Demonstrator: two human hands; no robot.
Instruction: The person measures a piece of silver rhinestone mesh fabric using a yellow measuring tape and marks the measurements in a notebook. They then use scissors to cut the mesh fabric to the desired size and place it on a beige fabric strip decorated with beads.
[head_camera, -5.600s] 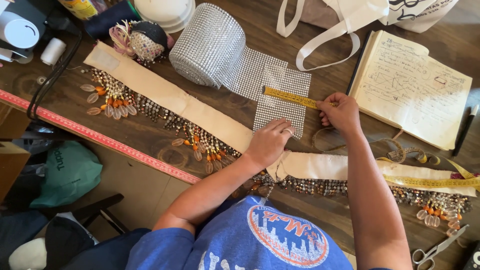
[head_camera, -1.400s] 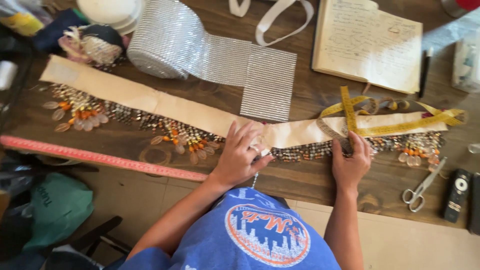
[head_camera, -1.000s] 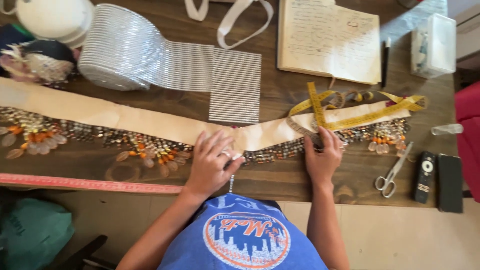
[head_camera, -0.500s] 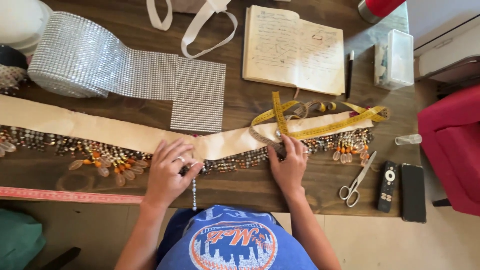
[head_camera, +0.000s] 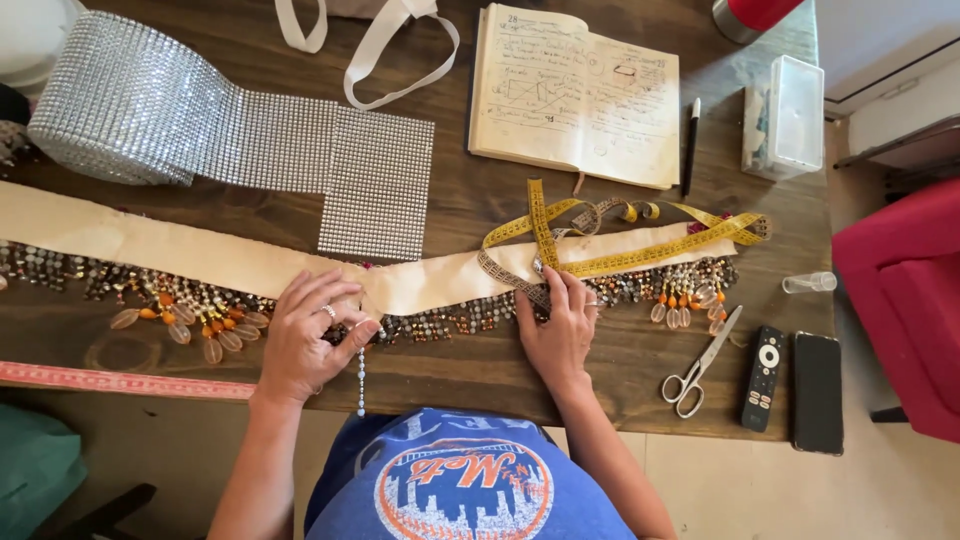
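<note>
Both hands (head_camera: 315, 335) flat on beaded belt (head_camera: 440, 285), tape measure (head_camera: 600, 235) nr right

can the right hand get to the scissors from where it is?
Probably yes. The right hand rests on the beaded trim, and the scissors lie just to its right on bare table, nothing between them.

Cream beaded belt (head_camera: 430, 283), yellow tape measure (head_camera: 640, 258)

I count 1 beaded belt (head_camera: 440, 283), 1 tape measure (head_camera: 640, 258), 1 notebook (head_camera: 575, 95), 1 pair of scissors (head_camera: 700, 365), 1 pen (head_camera: 691, 145), 1 remote (head_camera: 764, 377), 1 phone (head_camera: 818, 391).
</note>
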